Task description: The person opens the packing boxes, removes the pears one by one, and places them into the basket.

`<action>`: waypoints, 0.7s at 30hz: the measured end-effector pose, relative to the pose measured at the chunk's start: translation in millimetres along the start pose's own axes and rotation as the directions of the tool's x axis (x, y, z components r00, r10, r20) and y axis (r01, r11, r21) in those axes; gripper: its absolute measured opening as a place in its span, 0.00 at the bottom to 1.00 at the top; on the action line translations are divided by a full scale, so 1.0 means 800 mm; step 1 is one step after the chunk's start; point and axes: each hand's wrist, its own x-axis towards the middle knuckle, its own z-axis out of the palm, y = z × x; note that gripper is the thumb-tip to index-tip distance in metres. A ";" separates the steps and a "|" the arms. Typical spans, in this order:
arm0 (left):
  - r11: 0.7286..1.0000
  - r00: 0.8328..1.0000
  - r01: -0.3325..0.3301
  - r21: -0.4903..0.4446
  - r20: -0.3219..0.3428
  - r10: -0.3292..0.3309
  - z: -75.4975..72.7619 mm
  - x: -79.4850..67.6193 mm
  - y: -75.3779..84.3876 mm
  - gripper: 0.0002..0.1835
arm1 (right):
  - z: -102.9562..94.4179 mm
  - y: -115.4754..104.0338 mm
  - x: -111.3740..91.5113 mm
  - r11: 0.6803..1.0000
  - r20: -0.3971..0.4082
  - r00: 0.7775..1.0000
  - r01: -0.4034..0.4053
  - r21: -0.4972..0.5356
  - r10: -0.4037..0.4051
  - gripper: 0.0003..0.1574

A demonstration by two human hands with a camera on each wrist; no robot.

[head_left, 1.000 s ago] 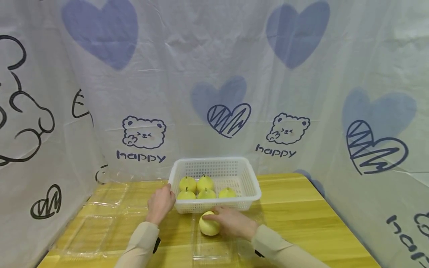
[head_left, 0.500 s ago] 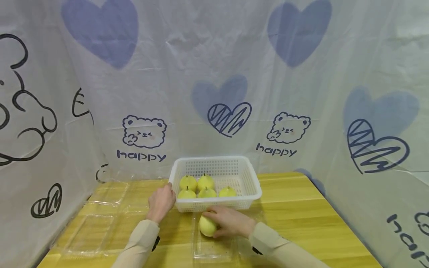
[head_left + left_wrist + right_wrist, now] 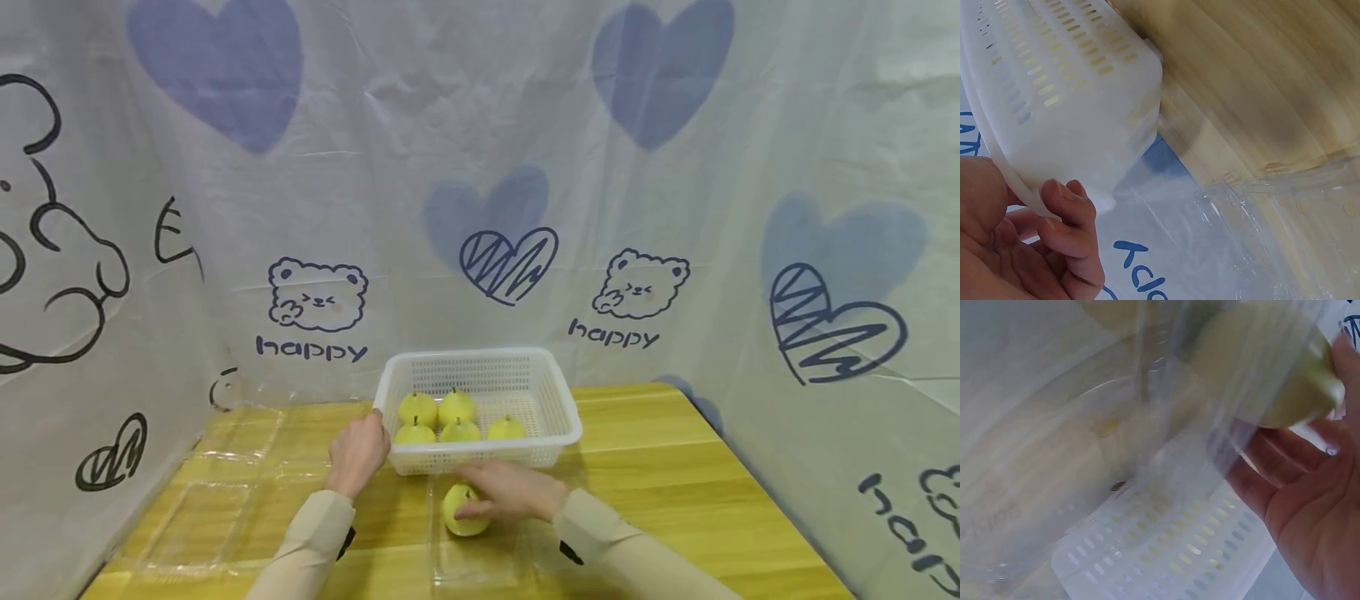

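Note:
My left hand (image 3: 360, 454) grips the left rim of a white plastic basket (image 3: 525, 456); in the left wrist view its fingers (image 3: 1069, 212) curl round that rim. Several yellow-green pears (image 3: 457, 407) sit in the basket, mostly on its left side. In front of it, my right hand (image 3: 521, 490) holds another pear (image 3: 457, 510) between thumb and fingers, stem up. This pear is in or just over a clear plastic box (image 3: 480, 568); whether it touches the bottom I cannot tell. The right wrist view shows the pear (image 3: 1260, 362) partly through the box's clear wall.
More clear plastic boxes (image 3: 197, 525) lie on the left of the wooden table (image 3: 660, 492). A white curtain (image 3: 420, 317) printed with hearts and bears hangs behind the table and along both sides.
The pear in my right hand has turned, so its stem now shows on top, and sits slightly nearer me. My right fingers and thumb have shifted on it. My left hand stays on the basket.

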 end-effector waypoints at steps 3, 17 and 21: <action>1.000 1.000 0.000 0.002 0.006 0.000 -0.001 0.000 0.002 0.12 | 0.002 0.001 0.000 1.000 -0.027 0.999 0.022 0.020 -0.022 0.38; 1.000 1.000 0.000 -0.001 0.000 0.000 -0.002 -0.002 0.002 0.14 | 0.018 -0.013 -0.010 0.997 0.018 1.000 0.007 -0.076 -0.006 0.40; 1.000 1.000 0.004 0.002 0.006 -0.004 -0.001 -0.001 0.003 0.15 | 0.019 -0.012 -0.011 0.999 0.013 1.000 -0.017 -0.048 0.018 0.41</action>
